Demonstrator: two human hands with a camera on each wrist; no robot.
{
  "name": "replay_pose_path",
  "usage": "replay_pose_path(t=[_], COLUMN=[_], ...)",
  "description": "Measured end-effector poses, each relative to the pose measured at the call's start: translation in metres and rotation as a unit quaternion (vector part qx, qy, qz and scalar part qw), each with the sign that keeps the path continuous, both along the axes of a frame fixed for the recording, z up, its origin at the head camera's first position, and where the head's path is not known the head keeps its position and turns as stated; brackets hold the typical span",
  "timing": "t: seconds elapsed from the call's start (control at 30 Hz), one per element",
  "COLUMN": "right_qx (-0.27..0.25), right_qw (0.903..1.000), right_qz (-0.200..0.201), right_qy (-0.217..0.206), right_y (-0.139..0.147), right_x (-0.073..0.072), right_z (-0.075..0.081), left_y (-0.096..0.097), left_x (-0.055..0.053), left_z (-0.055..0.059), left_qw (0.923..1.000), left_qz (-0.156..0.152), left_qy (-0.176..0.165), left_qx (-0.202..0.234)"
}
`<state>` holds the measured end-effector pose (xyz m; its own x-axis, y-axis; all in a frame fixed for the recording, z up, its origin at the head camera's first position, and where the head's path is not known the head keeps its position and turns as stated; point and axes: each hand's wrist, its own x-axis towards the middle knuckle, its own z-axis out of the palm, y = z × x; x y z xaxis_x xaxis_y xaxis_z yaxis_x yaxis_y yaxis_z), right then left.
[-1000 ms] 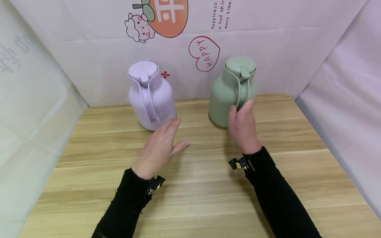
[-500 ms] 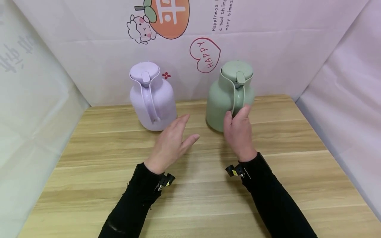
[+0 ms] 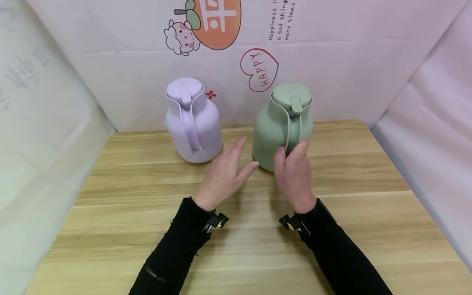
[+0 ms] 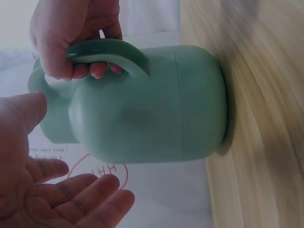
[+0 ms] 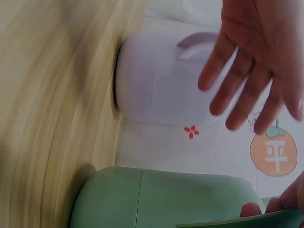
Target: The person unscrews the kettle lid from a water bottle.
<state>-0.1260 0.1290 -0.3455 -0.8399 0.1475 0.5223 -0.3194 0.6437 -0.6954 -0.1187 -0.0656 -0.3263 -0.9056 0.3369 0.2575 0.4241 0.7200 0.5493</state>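
Note:
Toward the back right of the table stands a green thermos jug (image 3: 271, 135), upright, its lid on and its handle facing me. My right hand (image 3: 295, 176) grips that handle; in the left wrist view its fingers (image 4: 98, 70) curl under the green handle (image 4: 109, 50). My left hand (image 3: 223, 174) hovers between the two jugs with fingers spread and nothing in it, close to the green jug but apart from it. To the left is a lilac thermos jug (image 3: 200, 127) of the same shape, upright and untouched.
The wooden table (image 3: 239, 254) ends at the back against a white printed cloth (image 3: 339, 73). White cloth sides (image 3: 44, 143) close it in at left and right. A small camera sits on each wrist.
The green jug has come a little nearer to me and leftward, with my right hand on its handle. My left hand has moved right, toward the green jug. The lilac jug stays put.

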Motion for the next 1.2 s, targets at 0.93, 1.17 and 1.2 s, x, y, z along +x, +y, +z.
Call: replay_pose_path(t=[0.93,1.17,1.2], right_qx=[0.026,0.015,0.012], right_qw=[0.9987,0.9986,0.9987], right_qz=[-0.002,0.008,0.010], right_qy=[0.044,0.049,0.049], right_y=[-0.017,-0.021,-0.021], right_x=[0.028,0.028,0.028], right_z=[-0.005,-0.005,-0.005], left_y=[0.024,0.024,0.024], left_x=[-0.005,-0.006,-0.006], left_z=[-0.001,-0.002,-0.002], left_qw=[0.9993,0.9985,0.9983], left_qz=[0.015,0.030,0.033], left_qy=[0.019,0.039,0.042], left_qx=[0.028,0.023,0.023])
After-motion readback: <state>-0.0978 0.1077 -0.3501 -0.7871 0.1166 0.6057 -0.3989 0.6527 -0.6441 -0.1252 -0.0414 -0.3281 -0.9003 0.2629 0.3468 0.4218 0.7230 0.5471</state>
